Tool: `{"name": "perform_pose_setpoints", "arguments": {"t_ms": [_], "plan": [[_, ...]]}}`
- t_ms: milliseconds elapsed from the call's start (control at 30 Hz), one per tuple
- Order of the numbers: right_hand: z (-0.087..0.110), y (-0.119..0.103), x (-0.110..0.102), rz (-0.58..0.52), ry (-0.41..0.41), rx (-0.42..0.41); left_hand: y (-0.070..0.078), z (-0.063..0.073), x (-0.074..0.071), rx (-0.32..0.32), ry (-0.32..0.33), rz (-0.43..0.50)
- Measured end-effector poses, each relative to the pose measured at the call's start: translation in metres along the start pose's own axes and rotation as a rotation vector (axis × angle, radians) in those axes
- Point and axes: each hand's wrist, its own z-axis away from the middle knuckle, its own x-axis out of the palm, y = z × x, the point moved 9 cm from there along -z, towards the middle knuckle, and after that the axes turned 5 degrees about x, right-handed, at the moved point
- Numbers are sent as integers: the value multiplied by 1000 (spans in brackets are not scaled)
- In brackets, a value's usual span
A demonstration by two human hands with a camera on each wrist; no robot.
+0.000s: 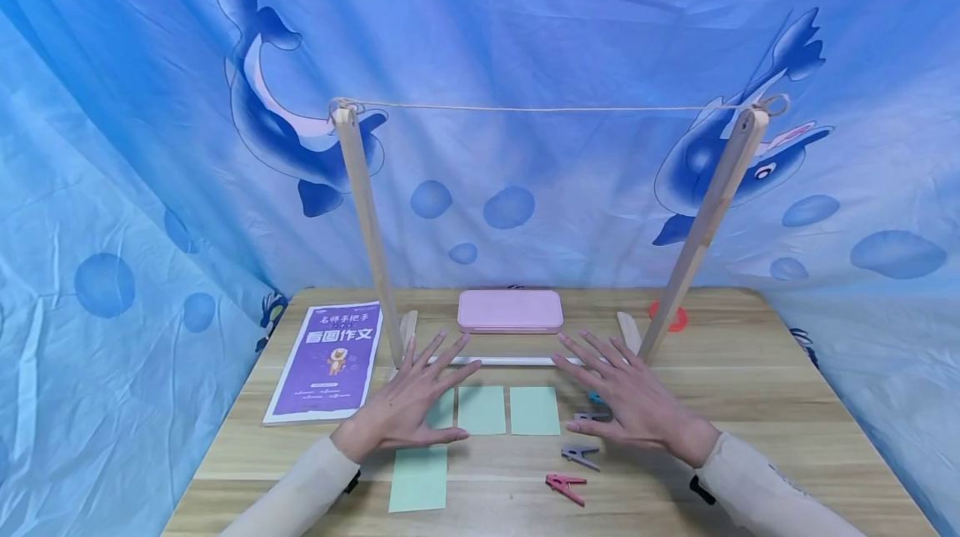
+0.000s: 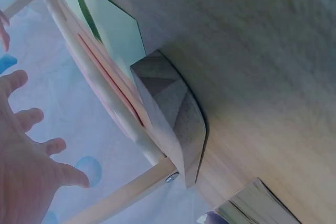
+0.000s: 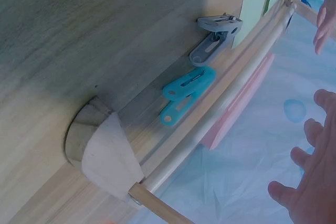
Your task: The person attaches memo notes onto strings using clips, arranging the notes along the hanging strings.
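My left hand [image 1: 408,404], fingers spread, is held above the table and overlaps one of several pale green paper sheets [image 1: 482,410]. Another green sheet [image 1: 418,479] lies nearer the front edge. Across from it, my right hand [image 1: 637,404] is also spread and holds nothing. Beside and partly behind it are clothespins: a teal one [image 3: 189,93], a grey one [image 3: 215,38], a purple-grey one [image 1: 580,457] and a pink one [image 1: 564,487]. Both hands are just in front of a wooden stand, whose left post [image 1: 367,228] and right post [image 1: 705,228] carry a taut string [image 1: 540,109].
A white rod [image 1: 517,361] joins the posts low down. Behind it sits a pink case [image 1: 510,311]. The purple book [image 1: 326,362] lies at the left, and a red round object [image 1: 678,319] is behind the right post. A blue dolphin-print curtain [image 1: 480,37] hangs around the table.
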Motion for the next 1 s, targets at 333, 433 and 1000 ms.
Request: {"name": "perform_pose_setpoints", "arguments": {"t_ms": [333, 433, 1000], "plan": [[-4, 4, -4, -35, -19, 13, -1, 2, 0, 1, -22, -8], [-3, 6, -4, -90, -36, 38, -1, 3, 0, 15, -17, -3], [8, 51, -10, -425, 7, 303, -18, 13, -11, -144, -13, 219]]}}
